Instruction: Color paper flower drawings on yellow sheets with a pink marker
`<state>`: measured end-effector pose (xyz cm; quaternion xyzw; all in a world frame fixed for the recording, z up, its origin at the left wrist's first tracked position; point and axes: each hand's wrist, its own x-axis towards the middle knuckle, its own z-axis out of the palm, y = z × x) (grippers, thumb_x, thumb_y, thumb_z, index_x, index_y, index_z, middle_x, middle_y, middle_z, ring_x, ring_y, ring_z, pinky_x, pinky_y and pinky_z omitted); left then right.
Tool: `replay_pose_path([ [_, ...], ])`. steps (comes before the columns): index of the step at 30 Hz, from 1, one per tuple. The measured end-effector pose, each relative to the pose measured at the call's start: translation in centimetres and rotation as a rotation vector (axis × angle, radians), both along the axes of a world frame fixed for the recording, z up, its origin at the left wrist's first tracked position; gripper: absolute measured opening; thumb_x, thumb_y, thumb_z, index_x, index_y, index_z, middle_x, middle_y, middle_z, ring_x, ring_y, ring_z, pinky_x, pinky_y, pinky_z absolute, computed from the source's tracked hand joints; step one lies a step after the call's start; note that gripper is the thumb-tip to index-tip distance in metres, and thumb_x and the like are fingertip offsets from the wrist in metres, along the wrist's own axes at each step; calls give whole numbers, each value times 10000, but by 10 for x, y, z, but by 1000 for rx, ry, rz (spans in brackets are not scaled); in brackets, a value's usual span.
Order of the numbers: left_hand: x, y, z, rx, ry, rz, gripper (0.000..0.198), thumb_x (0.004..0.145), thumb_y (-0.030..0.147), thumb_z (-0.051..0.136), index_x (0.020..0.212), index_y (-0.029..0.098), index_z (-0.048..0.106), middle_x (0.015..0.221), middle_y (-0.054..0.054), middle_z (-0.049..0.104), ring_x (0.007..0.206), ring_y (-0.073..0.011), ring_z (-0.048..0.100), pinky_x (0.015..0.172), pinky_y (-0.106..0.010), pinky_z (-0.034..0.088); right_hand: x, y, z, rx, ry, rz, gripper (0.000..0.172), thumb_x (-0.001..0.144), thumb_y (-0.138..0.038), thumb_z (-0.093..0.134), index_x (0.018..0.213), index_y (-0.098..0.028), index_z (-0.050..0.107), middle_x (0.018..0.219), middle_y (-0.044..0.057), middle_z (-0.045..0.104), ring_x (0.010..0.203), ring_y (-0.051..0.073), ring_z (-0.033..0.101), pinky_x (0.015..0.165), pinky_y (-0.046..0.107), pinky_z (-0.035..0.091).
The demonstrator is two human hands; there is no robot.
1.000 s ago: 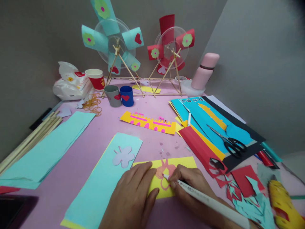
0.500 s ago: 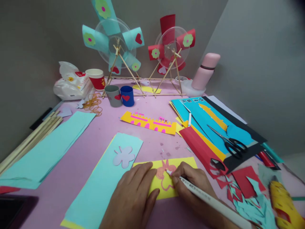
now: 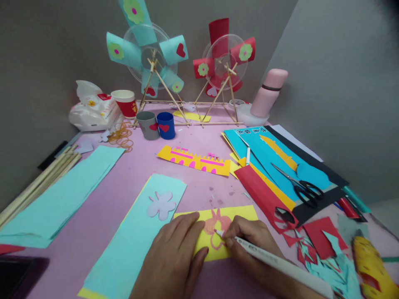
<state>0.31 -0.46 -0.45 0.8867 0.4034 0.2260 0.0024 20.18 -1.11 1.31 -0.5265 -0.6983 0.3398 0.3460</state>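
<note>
A yellow paper sheet [image 3: 246,211] lies in front of me, bearing a butterfly drawing [image 3: 215,245] in pinkish orange, its upper wings coloured in. My left hand [image 3: 176,245] rests flat over the sheet's left part, fingers stretched out. Between the fingers of my right hand [image 3: 249,238] is a white marker [image 3: 277,263], its tip touching the drawing near the middle. Left of the sheet is a light blue paper strip [image 3: 134,232] with a lilac butterfly cutout [image 3: 161,205] on top. Part of the drawing's lower right is hidden by my right hand.
Scissors [image 3: 299,185] lie on blue and black paper at right, above red and teal scraps [image 3: 333,261]. An orange paper strip [image 3: 193,160] lies ahead. Two paper windmills [image 3: 152,62], small cups [image 3: 166,125] and a pink bottle [image 3: 269,93] stand behind. Wooden sticks [image 3: 40,178] lie left.
The marker tip has moved slightly down and left on the butterfly, with my right hand shifting lower. My left hand stays in place.
</note>
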Motion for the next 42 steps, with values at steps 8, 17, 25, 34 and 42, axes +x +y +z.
replay_pose_path([
  [8,-2,0,-1,-5,-5,10,306,899,299,473,1174,185,542,1180,-77,602,1063,-231,564,848,-369,503,-1,-2,1,-35,54,-139,120,755,-218,450,639,-214,477,466,-60,443,385,100,407,383,196,317],
  [17,-1,1,1,11,-7,3,297,908,294,458,1168,178,541,1167,-81,610,1050,-227,569,837,-370,508,-5,0,3,42,-69,-107,164,764,-194,438,612,-201,497,496,-19,545,415,109,511,420,191,373],
  [25,-1,0,0,11,-11,5,295,910,304,454,1161,178,547,1163,-82,610,1049,-226,571,836,-365,507,-1,-1,1,46,-23,-37,132,751,-193,444,634,-198,505,517,-16,563,426,109,508,422,192,375],
  [34,-1,1,-1,14,2,8,300,898,306,471,1161,182,546,1161,-78,614,1046,-231,574,828,-370,512,-5,2,4,104,-55,-159,158,752,-191,444,620,-183,532,459,-38,515,365,91,481,375,169,357],
  [42,-1,0,0,12,-1,8,298,904,289,463,1170,178,537,1169,-84,606,1057,-229,565,832,-378,510,-6,0,1,72,-128,-189,153,746,-181,441,612,-194,513,435,-63,453,358,90,435,357,181,290],
])
